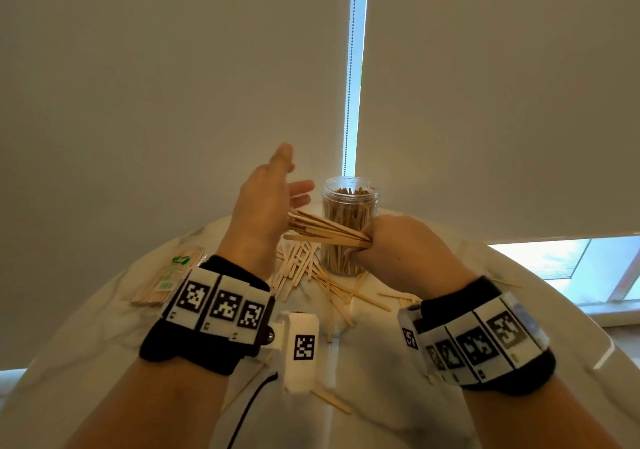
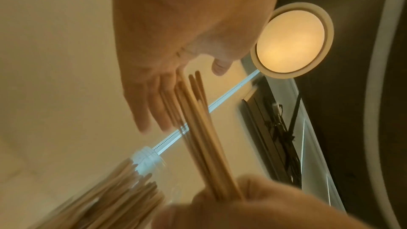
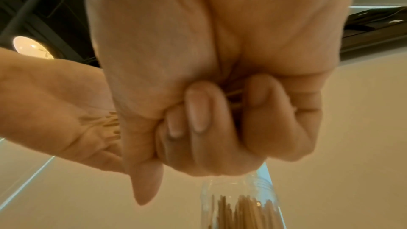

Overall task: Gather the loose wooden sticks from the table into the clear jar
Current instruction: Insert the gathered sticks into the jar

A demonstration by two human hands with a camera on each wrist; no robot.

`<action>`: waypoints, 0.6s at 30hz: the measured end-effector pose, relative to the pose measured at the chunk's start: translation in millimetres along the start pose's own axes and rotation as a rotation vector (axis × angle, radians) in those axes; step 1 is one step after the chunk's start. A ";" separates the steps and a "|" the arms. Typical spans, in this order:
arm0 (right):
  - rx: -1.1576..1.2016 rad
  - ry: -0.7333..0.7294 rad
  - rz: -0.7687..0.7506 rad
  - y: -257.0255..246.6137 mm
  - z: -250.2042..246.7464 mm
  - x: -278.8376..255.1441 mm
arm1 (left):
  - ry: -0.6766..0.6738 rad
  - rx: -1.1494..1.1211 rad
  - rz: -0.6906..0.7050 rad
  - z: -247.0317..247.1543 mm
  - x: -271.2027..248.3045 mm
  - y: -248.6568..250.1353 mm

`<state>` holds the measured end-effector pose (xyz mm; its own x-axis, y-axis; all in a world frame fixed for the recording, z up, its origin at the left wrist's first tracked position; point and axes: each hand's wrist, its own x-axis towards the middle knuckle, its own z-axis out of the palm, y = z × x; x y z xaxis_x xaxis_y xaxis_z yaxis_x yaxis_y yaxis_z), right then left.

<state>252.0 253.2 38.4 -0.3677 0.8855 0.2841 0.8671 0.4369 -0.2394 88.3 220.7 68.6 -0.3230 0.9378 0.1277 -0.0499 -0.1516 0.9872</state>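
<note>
My right hand (image 1: 384, 237) grips a bundle of wooden sticks (image 1: 322, 230) by one end, held roughly level in front of the clear jar (image 1: 349, 226). In the right wrist view its fingers (image 3: 198, 111) curl tight round the bundle. My left hand (image 1: 273, 192) is open, fingers straight, its palm against the free stick tips (image 2: 193, 83). The jar stands upright at the table's far side, packed with sticks (image 3: 244, 212). A loose pile of sticks (image 1: 304, 268) lies on the table below both hands.
A wrapped pack of thin skewers (image 1: 169, 275) lies at the left on the round marble table (image 1: 398, 414). A few stray sticks (image 1: 330, 402) lie near the front. Blinds (image 1: 173, 84) and a bead cord (image 1: 349, 67) hang behind the jar.
</note>
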 end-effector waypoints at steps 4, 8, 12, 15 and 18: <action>-0.041 0.012 -0.049 -8.4 10.7 -1.6 | -0.146 -0.015 0.028 18.0 -13.8 -7.4; 0.033 -0.016 0.004 -2.7 0.8 2.6 | -0.136 -0.023 0.055 15.7 -9.6 -7.6; -0.010 0.024 0.008 -1.4 -2.7 0.5 | -0.115 0.429 0.297 10.4 -7.5 -23.3; -0.006 0.033 -0.050 -1.9 -4.5 -0.8 | -0.081 0.463 0.310 7.4 -3.0 -28.9; -0.002 0.092 -0.134 -1.3 -11.0 -2.2 | -0.043 0.398 0.291 2.5 3.0 -29.4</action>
<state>255.4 248.9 48.3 -0.4478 0.8012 0.3969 0.8131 0.5495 -0.1919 91.1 228.8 40.2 -0.2303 0.8877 0.3987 0.4042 -0.2855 0.8690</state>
